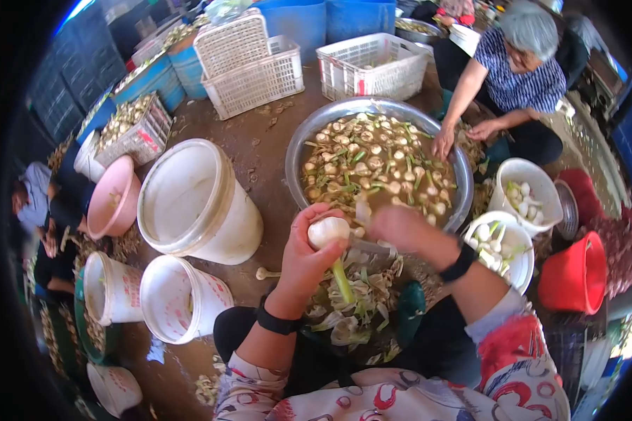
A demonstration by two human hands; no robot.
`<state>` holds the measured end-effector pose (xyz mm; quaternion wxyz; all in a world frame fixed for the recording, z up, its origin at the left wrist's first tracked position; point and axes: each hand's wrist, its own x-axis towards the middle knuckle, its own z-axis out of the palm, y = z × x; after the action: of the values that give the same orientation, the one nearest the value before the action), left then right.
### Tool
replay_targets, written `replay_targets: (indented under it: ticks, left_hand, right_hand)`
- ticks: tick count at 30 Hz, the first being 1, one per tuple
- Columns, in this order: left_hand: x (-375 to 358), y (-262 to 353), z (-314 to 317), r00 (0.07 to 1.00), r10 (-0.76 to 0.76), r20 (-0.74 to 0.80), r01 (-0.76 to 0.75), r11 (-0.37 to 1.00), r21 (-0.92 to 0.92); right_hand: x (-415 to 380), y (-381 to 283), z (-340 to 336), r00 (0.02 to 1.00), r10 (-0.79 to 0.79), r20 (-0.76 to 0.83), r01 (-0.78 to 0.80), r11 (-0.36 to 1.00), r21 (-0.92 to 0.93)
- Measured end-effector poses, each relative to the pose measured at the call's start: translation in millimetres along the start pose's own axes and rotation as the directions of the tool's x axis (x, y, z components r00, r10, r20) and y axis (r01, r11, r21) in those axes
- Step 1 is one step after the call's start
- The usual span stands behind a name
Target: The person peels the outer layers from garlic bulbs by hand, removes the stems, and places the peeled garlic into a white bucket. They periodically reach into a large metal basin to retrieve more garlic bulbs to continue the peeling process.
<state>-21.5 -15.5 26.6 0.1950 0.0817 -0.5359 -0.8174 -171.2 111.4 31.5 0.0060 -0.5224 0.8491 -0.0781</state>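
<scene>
My left hand point(312, 245) is wrapped round a white garlic bulb point(328, 232), whose green stem point(342, 281) points down toward my lap. To its right, my right hand point(399, 228) is smeared by motion over the near rim of a big metal basin point(293, 151); its fingers are not clear. A pale, blurred scrap of peel point(363, 212) shows between my hands. Many garlic bulbs with stems point(361, 168) float in brown water in the basin. Below my hands lies a heap of peeled skins point(358, 298).
Across the basin's right side sits another person point(519, 70), one hand in the water. White buckets point(516, 238) with peeled garlic and a red bucket point(576, 274) stand right. Left are white buckets point(211, 210) and a pink basin point(114, 196); crates point(253, 81) stand behind.
</scene>
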Motion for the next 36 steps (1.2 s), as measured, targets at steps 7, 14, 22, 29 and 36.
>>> replay_targets:
  ticks: [7,14,22,29,36]
  left_hand:
    - [-1.9,13.9,-0.3,0.979,0.199,0.033,-0.149,0.605,0.782]
    - [-3.5,9.0,-8.8,0.976,0.146,0.162,-0.210,0.425,0.881]
    - [-6.5,4.8,-4.6,0.966,0.134,0.222,-0.259,0.446,0.857]
    - [-11.6,8.2,5.2,0.909,0.291,0.299,-0.414,0.539,0.734]
    - [-14.4,11.3,-1.9,0.896,0.407,0.180,-0.357,0.415,0.837]
  right_hand:
    - [-12.7,-56.3,-39.3,0.841,-0.252,-0.479,0.368,0.915,0.164]
    - [-16.7,-51.9,-31.5,0.837,-0.402,-0.371,0.478,0.867,0.140]
    - [-27.1,-56.7,-29.7,0.848,-0.395,-0.353,0.464,0.876,0.133]
    - [-16.2,-33.8,-51.2,0.901,0.378,-0.210,-0.186,0.776,0.602]
    - [-21.7,-57.6,-49.1,0.918,-0.142,-0.372,0.325,0.805,0.497]
